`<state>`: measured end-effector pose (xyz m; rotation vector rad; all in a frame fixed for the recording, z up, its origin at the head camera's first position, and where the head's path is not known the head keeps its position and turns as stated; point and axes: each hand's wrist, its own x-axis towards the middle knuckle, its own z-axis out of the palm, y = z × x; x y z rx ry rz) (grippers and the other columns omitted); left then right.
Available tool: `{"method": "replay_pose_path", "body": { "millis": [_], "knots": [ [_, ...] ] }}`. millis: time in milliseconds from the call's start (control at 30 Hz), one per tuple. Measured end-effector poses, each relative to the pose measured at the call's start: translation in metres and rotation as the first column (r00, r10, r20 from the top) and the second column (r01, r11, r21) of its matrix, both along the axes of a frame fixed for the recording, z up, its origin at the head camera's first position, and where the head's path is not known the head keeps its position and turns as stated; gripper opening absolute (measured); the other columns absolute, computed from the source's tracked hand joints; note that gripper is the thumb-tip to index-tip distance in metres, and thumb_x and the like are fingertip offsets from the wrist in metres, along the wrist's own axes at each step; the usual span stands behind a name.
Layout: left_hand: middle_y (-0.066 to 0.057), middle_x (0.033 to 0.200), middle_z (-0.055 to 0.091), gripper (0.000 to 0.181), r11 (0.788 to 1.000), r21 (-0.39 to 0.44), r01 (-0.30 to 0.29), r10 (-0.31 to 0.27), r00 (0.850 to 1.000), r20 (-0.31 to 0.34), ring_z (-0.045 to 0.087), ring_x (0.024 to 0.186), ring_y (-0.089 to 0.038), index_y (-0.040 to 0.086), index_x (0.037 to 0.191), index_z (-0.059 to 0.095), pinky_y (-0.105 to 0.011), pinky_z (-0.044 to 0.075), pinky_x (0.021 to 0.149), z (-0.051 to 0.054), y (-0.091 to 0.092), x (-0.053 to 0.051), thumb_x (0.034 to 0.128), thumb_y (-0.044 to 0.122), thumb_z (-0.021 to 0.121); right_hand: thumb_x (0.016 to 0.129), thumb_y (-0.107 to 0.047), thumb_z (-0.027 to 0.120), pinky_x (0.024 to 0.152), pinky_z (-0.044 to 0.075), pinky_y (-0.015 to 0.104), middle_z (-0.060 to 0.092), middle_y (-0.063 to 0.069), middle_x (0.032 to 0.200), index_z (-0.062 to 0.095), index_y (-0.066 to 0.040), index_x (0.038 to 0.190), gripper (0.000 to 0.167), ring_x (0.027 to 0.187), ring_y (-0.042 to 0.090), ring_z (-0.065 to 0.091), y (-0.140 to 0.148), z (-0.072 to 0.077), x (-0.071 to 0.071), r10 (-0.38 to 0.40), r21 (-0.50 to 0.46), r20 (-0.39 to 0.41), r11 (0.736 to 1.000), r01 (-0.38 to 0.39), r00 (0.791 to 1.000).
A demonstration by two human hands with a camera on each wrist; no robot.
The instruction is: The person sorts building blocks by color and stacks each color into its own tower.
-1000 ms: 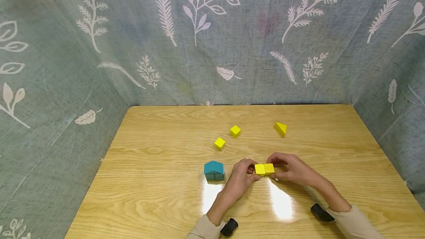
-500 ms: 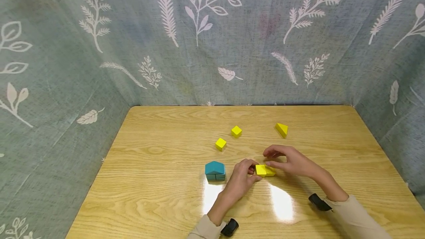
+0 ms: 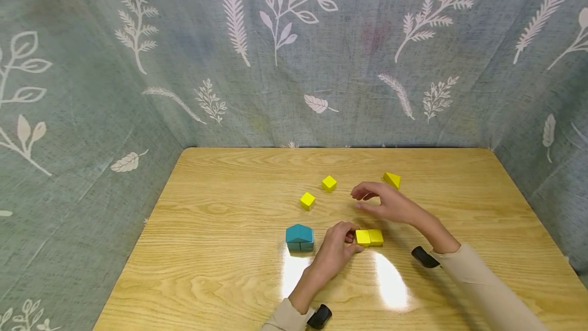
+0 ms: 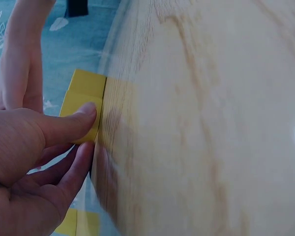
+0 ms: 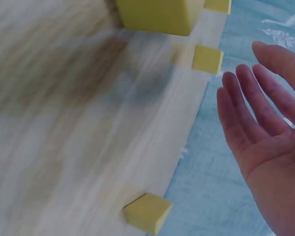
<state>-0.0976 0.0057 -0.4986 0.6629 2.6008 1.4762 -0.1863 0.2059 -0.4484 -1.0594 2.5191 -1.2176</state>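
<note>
Two yellow blocks sit side by side on the table, a left block (image 3: 363,237) and a right block (image 3: 376,237). My left hand (image 3: 333,252) pinches the left one; in the left wrist view its thumb (image 4: 81,120) lies on the near face. Fingertips behind that block are partly hidden. Above the table, behind the pair, my right hand (image 3: 383,202) holds nothing, its fingers loosely bent. The right wrist view shows the right hand (image 5: 270,123) apart from every block.
Two loose yellow cubes, one nearer (image 3: 307,201) and one farther (image 3: 328,183), lie beyond the left hand. A yellow triangular block (image 3: 392,180) lies at the back right. Left of the hands, a teal roof-shaped block (image 3: 299,232) tops small teal blocks (image 3: 307,246). Patterned cloth (image 3: 257,106) surrounds the table.
My right hand has let go of the right yellow block and moved up and away toward the back of the table. The left hand stays on the left block.
</note>
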Motion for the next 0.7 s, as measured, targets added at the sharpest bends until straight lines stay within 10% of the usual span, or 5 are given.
{"method": "replay_pose_path", "body": {
  "millis": [700],
  "knots": [
    [-0.007,0.096,0.065,0.03,1.0,0.0,-0.007,0.007,1.0,-0.022,0.062,0.085,-0.012,-0.002,0.11,0.068,-0.017,0.054,0.076,-0.001,0.0,0.001,0.0845,0.0,0.083,0.096,-0.002,0.072,0.095,0.055,0.05,0.069,0.018,0.119,0.064,0.005,0.124,0.03,0.109,0.034,0.067,-0.055,0.006,-0.043,0.089,0.082,-0.007,0.993,-0.088,0.996]
  ]
}}
